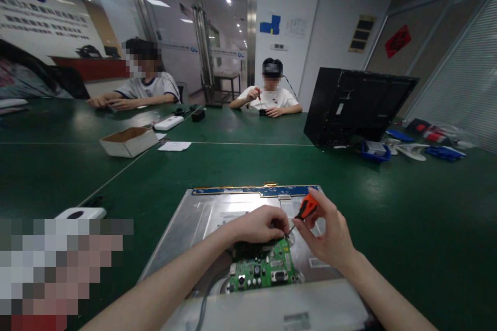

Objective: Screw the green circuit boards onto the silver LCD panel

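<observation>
The right hand (pixel 326 230) is closed lightly around the orange-and-black handle of a screwdriver (pixel 307 207), thumb and fingers pinching it while its shaft slants down to the upper right corner of a green circuit board (pixel 264 269). The left hand (pixel 267 225) is curled over the board's upper edge, its fingertips bunched beside the screwdriver's tip; whether they pinch something small there I cannot tell. The board lies on the back of a metal panel (pixel 186 220), which rests flat on the green table (pixel 388 207). The likeliest trouble is a slip: the shaft stands tilted rather than upright, so a hard twist could make the tip skid, scratching the board or jabbing the nearby left fingers. If a screw is seated there, a poor fit could also chew its head, and a dropped one could roll under the board. Leaning on the left wrist might press the board's parts or flex it. The grey cable (pixel 205 302) running past the left forearm could be snagged by a sleeveless arm sweeping back, tugging whatever it joins, an end that is hidden here.
</observation>
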A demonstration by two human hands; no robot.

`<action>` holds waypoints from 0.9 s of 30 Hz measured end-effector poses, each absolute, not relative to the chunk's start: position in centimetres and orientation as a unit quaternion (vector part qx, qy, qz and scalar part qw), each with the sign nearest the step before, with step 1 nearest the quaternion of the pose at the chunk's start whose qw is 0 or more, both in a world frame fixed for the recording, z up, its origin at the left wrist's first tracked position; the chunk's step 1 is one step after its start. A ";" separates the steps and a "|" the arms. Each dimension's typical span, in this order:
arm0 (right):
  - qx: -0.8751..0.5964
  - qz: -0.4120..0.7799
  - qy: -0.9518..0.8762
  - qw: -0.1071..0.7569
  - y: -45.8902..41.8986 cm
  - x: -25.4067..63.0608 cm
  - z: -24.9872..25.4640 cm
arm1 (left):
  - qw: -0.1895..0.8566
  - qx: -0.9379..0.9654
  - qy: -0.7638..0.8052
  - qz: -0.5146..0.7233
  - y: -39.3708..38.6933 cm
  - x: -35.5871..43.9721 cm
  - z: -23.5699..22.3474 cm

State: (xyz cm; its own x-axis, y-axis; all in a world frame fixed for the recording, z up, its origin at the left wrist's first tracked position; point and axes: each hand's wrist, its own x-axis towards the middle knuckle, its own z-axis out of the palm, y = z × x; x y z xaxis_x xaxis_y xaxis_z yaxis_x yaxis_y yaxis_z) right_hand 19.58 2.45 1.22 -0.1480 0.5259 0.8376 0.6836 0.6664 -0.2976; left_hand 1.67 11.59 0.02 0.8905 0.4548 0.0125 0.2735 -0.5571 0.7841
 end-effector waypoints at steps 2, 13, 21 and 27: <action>-0.402 -0.054 -0.757 0.512 2.3 19.6 1.2 | 0.425 0.875 0.208 0.105 11.6 1.7 0.0; -0.391 -0.107 -0.746 0.528 2.6 19.5 1.3 | 0.425 0.874 0.208 0.113 11.6 1.6 -0.2; -0.396 -0.049 -0.758 0.516 2.1 19.6 1.4 | 0.430 0.871 0.211 0.111 11.5 1.7 0.0; -0.405 -0.066 -0.748 0.522 2.5 19.7 1.2 | 0.438 0.869 0.206 0.104 11.5 1.7 -0.1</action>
